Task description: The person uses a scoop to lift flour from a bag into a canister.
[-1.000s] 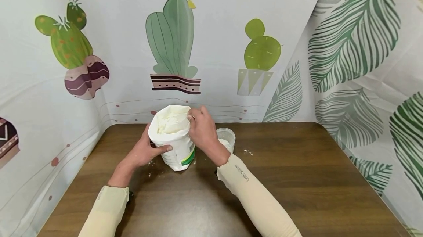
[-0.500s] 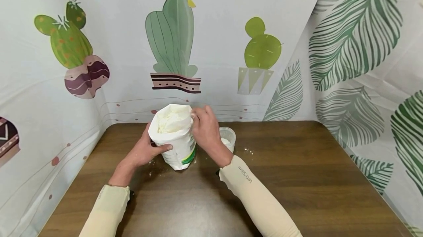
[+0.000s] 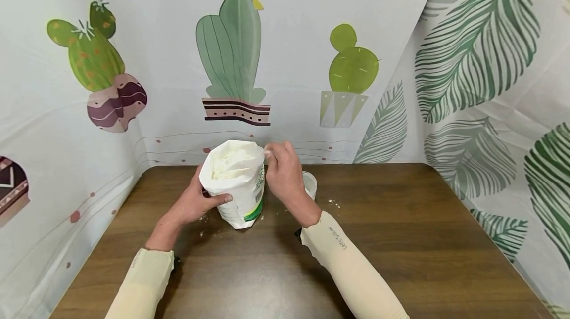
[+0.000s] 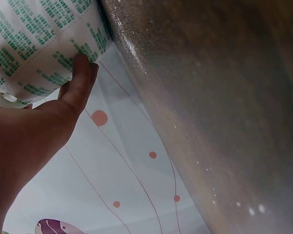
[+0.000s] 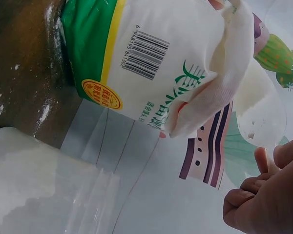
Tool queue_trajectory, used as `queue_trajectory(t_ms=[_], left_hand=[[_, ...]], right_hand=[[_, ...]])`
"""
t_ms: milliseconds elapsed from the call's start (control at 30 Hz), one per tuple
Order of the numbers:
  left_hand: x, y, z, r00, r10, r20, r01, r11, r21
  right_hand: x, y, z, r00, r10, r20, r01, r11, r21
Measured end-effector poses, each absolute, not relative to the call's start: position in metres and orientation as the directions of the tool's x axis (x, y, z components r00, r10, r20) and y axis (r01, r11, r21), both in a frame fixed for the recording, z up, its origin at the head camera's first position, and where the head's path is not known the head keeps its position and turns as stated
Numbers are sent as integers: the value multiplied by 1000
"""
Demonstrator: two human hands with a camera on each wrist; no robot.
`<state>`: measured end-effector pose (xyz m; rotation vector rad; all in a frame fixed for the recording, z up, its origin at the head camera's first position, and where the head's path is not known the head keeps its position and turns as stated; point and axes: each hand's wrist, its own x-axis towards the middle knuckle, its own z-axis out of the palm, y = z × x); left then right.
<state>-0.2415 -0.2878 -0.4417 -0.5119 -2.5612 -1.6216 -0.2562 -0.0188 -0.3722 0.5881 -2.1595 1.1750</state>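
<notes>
A white paper bag [image 3: 238, 203] with a green band stands on the table, its top open on white powder. My left hand [image 3: 196, 200] grips the bag from the left, thumb across its front; the left wrist view has those fingers along the green-printed side [image 4: 39, 44]. With my right hand [image 3: 285, 170] I pinch the handle of a translucent spoon [image 5: 259, 112] beside the bag's right rim. White powder shows in the spoon's bowl. A clear plastic jar [image 3: 310, 184] with white powder in it stands right of the bag, partly hidden behind my right hand.
The brown wooden table [image 3: 378, 240] carries specks of spilled powder [image 3: 335, 204] right of the jar and smudges near the bag's base. A white cloth [image 3: 294, 62] printed with cacti and leaves hangs right behind the table's far edge.
My right hand has moved right, drawing the spoon from over the bag's mouth to beyond its rim, and now covers more of the jar. My left hand and the bag stay in place.
</notes>
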Motion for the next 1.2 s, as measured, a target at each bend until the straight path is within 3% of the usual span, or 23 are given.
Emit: queue_trajectory(t_ms=[600, 1200], left_hand=[[-241, -287, -442, -945, 229, 232, 309, 406, 860], [-242, -286, -441, -950, 226, 213, 292, 414, 862]], right_hand=[[-252, 12, -370, -766, -33, 641, -580, 464, -669], [-255, 44, -372, -771, 10, 636, -555, 478, -681]])
